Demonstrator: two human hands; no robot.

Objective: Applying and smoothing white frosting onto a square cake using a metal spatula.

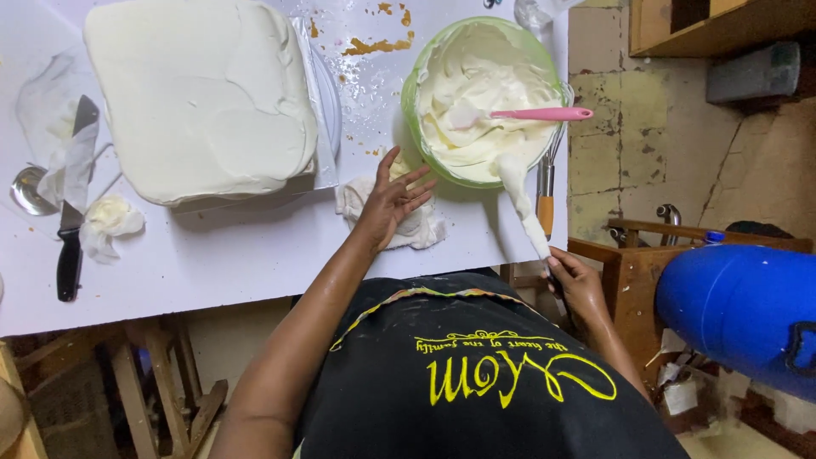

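My left hand [393, 200] rests, fingers spread, on a crumpled white cloth [418, 223] on the white table [238, 255]. My right hand [578, 285] grips the handle of a long palette knife [520, 195], its blade coated in white cream and reaching up to the rim of a green bowl [422, 68] of cream. A pink spatula [544, 113] lies in that bowl. A large square cake [200, 93] covered in white cream sits at the table's far left.
A black-handled knife [72, 195] smeared with cream lies at the left beside a cream-soiled wad [110, 219] and a metal spoon [30, 189]. A whisk [546, 183] hangs by the bowl. A blue barrel [739, 310] and a wooden stool [629, 272] stand at the right.
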